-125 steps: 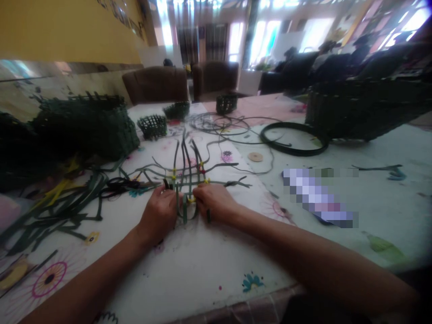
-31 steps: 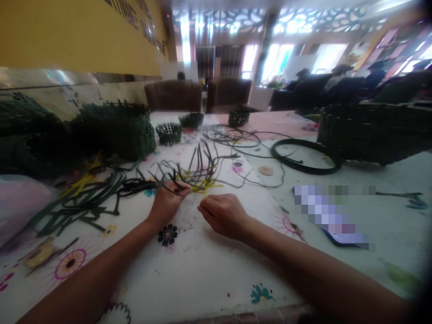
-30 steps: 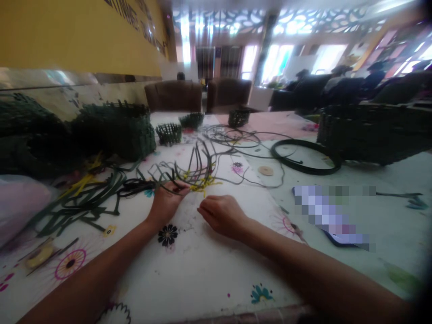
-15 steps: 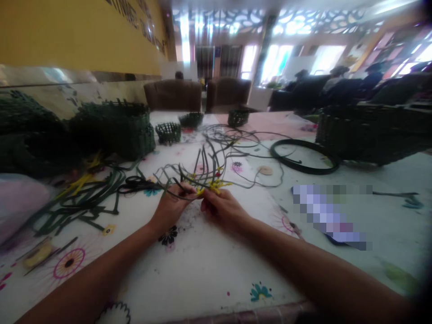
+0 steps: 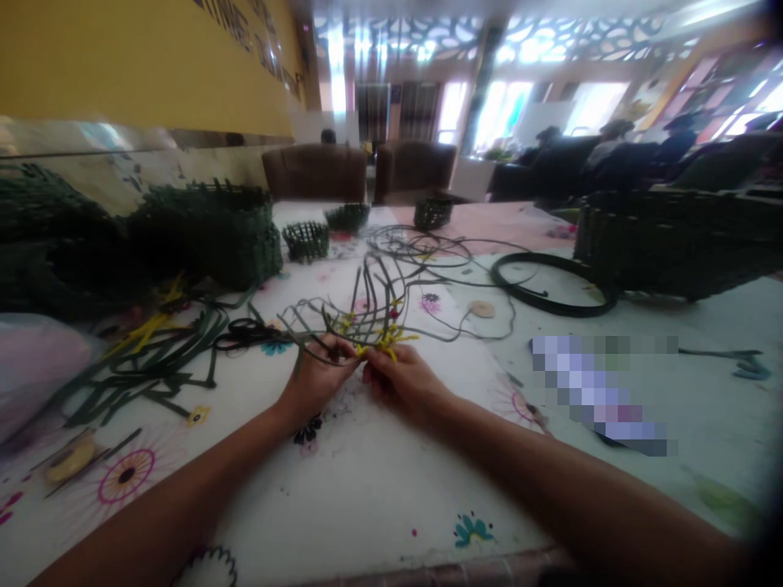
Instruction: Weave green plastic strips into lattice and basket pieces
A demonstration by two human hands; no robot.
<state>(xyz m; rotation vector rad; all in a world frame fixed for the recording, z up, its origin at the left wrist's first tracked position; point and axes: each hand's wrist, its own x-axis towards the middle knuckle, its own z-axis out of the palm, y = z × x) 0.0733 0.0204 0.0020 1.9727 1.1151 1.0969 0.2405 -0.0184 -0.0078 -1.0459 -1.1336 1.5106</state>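
1. Well, the fingers are clenched: the right hand (image 5: 399,385) pinches yellow clips (image 5: 388,343), and the left hand (image 5: 315,381) grips strip ends.
2. The loose weave of green plastic strapping (image 5: 373,285) rises from both hands, above the printed tablecloth (image 5: 367,505).
3. It should handle light, springy and slippery; the clipped crossings seem the surest hold.
4. Further out lie black scissors (image 5: 245,333) and a strapping coil (image 5: 538,255).

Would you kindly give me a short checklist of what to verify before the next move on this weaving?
1. Grip: ok. The left hand and right hand both pinch the green strip weave.
2. Yellow clips on the strips: ok, several are in place.
3. Crossings snug: cannot tell, the hands and blur hide them.
4. Long strip ends apart: not ok, they curve and cross loosely.
5. Scissors nearby: ok, on the table left of the hands.
6. Spare strips: ok, heaped further left.
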